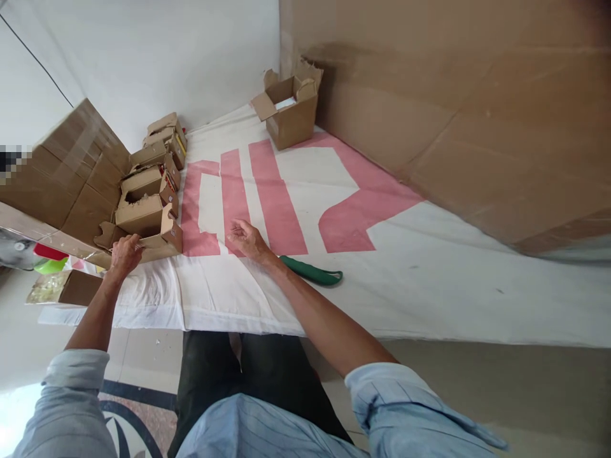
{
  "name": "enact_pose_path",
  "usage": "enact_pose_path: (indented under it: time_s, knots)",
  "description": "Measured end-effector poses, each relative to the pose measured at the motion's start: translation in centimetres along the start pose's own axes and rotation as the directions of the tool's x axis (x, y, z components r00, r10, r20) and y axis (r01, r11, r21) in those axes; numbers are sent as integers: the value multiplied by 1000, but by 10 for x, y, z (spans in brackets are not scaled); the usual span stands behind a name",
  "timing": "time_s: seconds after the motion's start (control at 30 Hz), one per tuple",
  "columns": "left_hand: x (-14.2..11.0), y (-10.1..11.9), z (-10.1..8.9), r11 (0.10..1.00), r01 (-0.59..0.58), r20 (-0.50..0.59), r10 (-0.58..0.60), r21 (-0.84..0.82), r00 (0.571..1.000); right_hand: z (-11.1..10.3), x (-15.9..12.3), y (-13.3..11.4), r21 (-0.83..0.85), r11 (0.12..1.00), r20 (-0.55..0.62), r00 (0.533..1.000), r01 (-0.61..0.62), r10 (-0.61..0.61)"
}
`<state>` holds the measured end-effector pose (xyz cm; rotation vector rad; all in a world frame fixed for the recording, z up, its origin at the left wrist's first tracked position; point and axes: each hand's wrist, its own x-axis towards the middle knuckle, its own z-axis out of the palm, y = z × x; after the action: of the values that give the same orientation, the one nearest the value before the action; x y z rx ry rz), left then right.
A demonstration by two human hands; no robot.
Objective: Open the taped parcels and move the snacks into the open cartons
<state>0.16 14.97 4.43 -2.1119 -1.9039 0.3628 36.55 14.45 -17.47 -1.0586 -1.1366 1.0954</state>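
At the left end of the table, my left hand (126, 256) has its fingers closed over the near edge of an open cardboard box (160, 245). The box stands at the front of a row, and its inside is mostly out of sight. My right hand (249, 240) hovers low over the red-marked part of the white cloth (258, 286), fingers loosely curled and a little apart, with nothing visible in them. Partly beneath my right forearm lies a long, curved green thing (317, 273) with a small loop at its end; its kind is unclear.
Several small cardboard boxes (155, 152) line the left side, backed by a large carton (83, 172). Another open box (293, 117) with something white inside stands at the back. A huge carton (458, 114) fills the right rear. Lower left, a small box (67, 287) sits beside the table.
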Motion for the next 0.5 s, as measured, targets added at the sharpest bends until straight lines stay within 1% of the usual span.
enact_pose_path:
  time_s: [0.1, 0.17, 0.23, 0.3, 0.37, 0.43, 0.5]
  knots:
    - [-15, 2, 3, 999, 32, -59, -34, -37, 998, -2, -1, 0, -10, 1000, 6, 1000, 3, -3]
    - [-34, 6, 5, 994, 57, -149, -70, -89, 986, -3, -3, -1, -12, 1000, 6, 1000, 6, -6]
    - [-59, 14, 11, 984, 87, -255, -125, -153, 959, -4, -4, -1, -15, 1000, 7, 1000, 9, -9]
    - [-84, 25, 23, 970, 105, -328, -175, -218, 928, -4, -6, -2, -19, 1000, 8, 1000, 10, -10]
    - [-106, 37, 40, 955, 96, -334, -191, -280, 923, -5, -7, -1, -24, 1000, 8, 1000, 8, -8]
    - [-120, 48, 60, 936, 85, -283, -189, -343, 940, -5, -9, 0, -33, 999, 9, 1000, 1, -1]
    - [-124, 57, 79, 914, 62, -212, -158, -401, 964, -5, -10, 1, -43, 999, 12, 1000, -8, 9]
